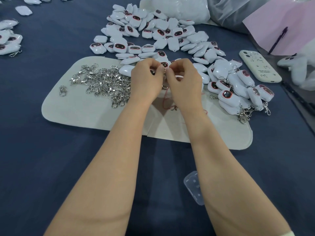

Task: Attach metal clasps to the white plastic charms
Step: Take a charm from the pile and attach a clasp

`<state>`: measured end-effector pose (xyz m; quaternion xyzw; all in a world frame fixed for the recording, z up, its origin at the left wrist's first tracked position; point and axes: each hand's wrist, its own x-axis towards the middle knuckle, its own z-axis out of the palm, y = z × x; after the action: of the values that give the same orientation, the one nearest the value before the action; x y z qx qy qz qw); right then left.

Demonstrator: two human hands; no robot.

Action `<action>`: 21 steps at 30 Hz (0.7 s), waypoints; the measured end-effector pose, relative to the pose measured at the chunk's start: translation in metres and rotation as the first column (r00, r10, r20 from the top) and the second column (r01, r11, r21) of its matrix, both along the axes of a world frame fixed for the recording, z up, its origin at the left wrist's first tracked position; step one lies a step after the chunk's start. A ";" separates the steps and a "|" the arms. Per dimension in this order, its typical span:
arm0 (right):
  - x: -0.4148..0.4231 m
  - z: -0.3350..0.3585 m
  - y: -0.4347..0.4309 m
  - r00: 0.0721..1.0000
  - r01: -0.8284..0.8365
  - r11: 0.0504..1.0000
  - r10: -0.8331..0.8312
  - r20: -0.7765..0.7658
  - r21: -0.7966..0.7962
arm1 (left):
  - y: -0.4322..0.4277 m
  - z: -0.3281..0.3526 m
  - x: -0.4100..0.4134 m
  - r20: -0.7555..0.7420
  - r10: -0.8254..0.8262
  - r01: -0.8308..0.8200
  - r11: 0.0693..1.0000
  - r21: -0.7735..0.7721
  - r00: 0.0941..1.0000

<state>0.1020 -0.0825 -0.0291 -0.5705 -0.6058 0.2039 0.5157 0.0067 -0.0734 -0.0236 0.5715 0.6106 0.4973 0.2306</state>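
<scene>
My left hand (147,79) and my right hand (185,80) meet above a cream mat (76,108), fingertips pinched together around a small metal clasp (164,71). A white charm seems held behind the fingers, mostly hidden. A heap of silver clasps (104,82) lies on the mat left of my hands. A big pile of white charms with dark faces (153,33) spreads beyond my hands. To the right sits a pile of charms with clasps on them (238,92).
A dark blue cloth (51,159) covers the table. A cream phone (260,66) lies at the right, beside pink paper (289,23) and a pen. Plastic bags stand at the back. A clear plastic case (194,186) rests near my right forearm. More charms lie far left (8,41).
</scene>
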 end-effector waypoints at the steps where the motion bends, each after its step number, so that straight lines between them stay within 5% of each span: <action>1: 0.000 0.000 0.000 1.000 0.007 1.000 -0.007 -0.009 0.006 | 0.000 0.000 0.000 -0.004 -0.001 0.001 1.000 -0.002 1.000; 21: 0.000 -0.001 0.000 0.998 0.035 0.999 -0.034 -0.045 0.006 | -0.004 0.001 0.004 -0.099 0.003 -0.003 1.000 0.003 0.995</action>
<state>0.1016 -0.0822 -0.0303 -0.5744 -0.5849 0.2056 0.5345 0.0106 -0.0779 -0.0226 0.5950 0.6214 0.4696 0.1985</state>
